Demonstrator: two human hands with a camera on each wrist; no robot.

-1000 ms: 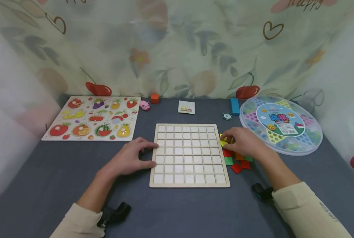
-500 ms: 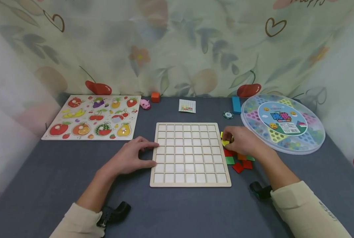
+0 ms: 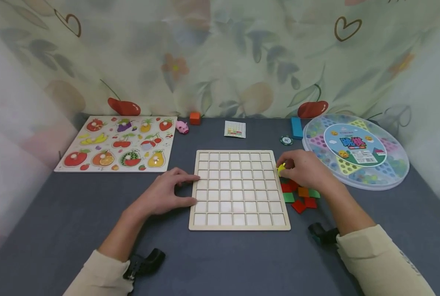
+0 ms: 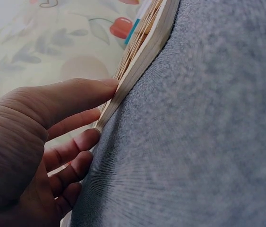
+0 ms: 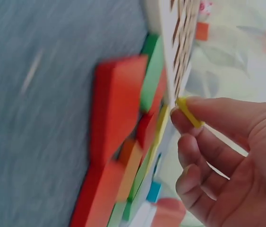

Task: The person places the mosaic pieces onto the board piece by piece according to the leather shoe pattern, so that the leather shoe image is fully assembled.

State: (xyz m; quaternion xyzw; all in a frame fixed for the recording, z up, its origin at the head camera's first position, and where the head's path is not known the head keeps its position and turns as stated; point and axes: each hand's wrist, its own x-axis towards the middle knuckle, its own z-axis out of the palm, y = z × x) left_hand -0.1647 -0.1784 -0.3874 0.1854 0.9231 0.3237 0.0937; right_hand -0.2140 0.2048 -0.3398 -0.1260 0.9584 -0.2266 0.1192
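Right of centre, I see the right hand (image 3: pixel 306 168) pinching a yellow tile (image 5: pixel 190 113); a slack pinch could drop it. The relaxed left hand (image 3: pixel 163 192) touches the board (image 3: pixel 238 190).

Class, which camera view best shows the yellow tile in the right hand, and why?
The right wrist view: the yellow tile appears close up, edge-on, pinched by the right hand. The head view shows only a little yellow there, small and partly covered; the left wrist view doesn't show the tile.
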